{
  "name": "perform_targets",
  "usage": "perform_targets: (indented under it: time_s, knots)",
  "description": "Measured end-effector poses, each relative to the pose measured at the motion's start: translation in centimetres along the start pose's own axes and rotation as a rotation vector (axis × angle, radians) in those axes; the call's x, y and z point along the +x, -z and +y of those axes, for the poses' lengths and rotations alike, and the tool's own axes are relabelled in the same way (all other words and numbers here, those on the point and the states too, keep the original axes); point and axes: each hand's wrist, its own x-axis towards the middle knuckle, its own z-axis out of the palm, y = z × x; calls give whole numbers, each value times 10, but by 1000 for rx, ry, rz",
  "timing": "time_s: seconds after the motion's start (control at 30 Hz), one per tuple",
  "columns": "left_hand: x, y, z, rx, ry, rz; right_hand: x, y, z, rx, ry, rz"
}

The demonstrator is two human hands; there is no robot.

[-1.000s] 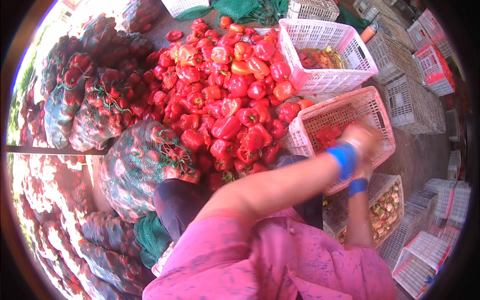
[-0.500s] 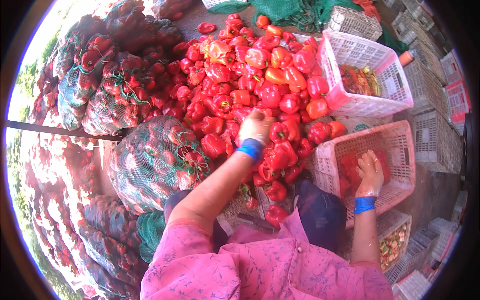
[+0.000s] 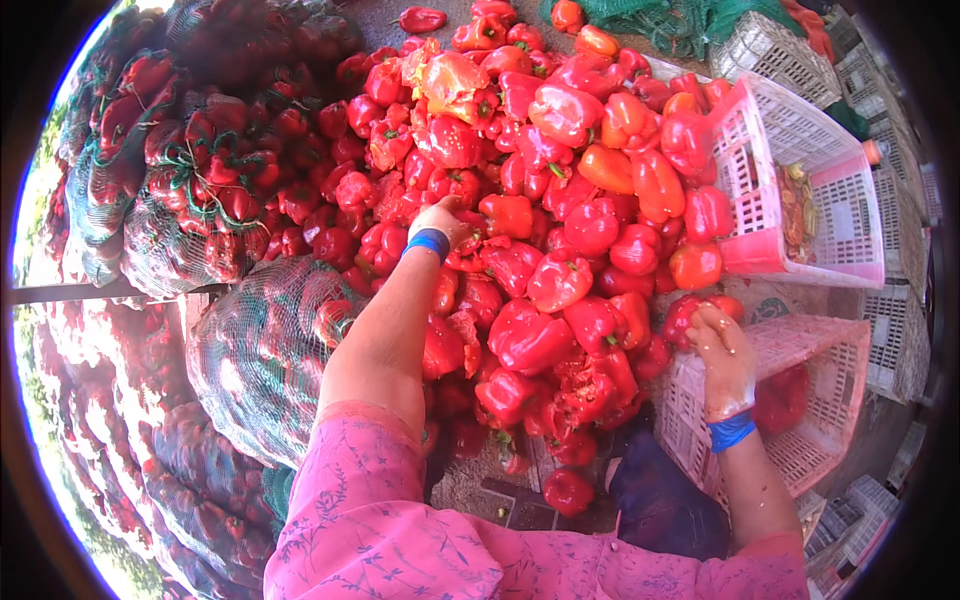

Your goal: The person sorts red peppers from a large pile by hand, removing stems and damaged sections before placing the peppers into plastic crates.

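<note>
A large heap of red bell peppers (image 3: 525, 335) spreads in front of me, some of them orange-tinged and some split. My left hand (image 3: 440, 222), with a blue band at the wrist, reaches into the middle of the heap. Its fingertips are lost among the peppers, so its grip cannot be made out. My right hand (image 3: 724, 362), also blue-banded, hovers over the left rim of a pale pink crate (image 3: 690, 410), beside a red pepper (image 3: 683, 318). Its fingers are bent and close together, and what they hold is hidden. Red peppers (image 3: 782, 398) lie inside that crate.
Another pink-white crate (image 3: 835, 215) with scraps in it stands beyond. Green mesh sacks of peppers (image 3: 265, 350) crowd the left side. Stacked pale crates (image 3: 895, 330) line the right, and green netting (image 3: 660, 22) lies at the back.
My left hand has moved left and farther into the heap. My right hand has left the space above the crate's inside for its left rim. The whole view has shifted.
</note>
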Motion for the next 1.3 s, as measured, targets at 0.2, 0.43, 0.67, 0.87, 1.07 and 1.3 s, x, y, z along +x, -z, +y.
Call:
perform_targets:
  time_s: [0.2, 0.43, 0.67, 0.87, 1.07, 1.3]
  knots:
    - [-1, -16, -1, -709, 94, -13, 34, -112, -21, -25, 359, -379]
    - [-79, 15, 31, -1616, 82, -459, 50, -202, -65, -490, 829, -385]
    - [-190, 88, 121, -1406, -144, -592, 0, -162, -119, -144, 866, -303]
    - [-313, 127, 151, -1467, -102, -355, -70, -120, -158, 586, 455, -483]
    - [-358, 89, 153, -1484, -505, -32, -132, -91, -155, 452, 495, -400]
    - [-364, 83, 171, -1716, -322, 154, -118, -99, -156, 771, 33, -289]
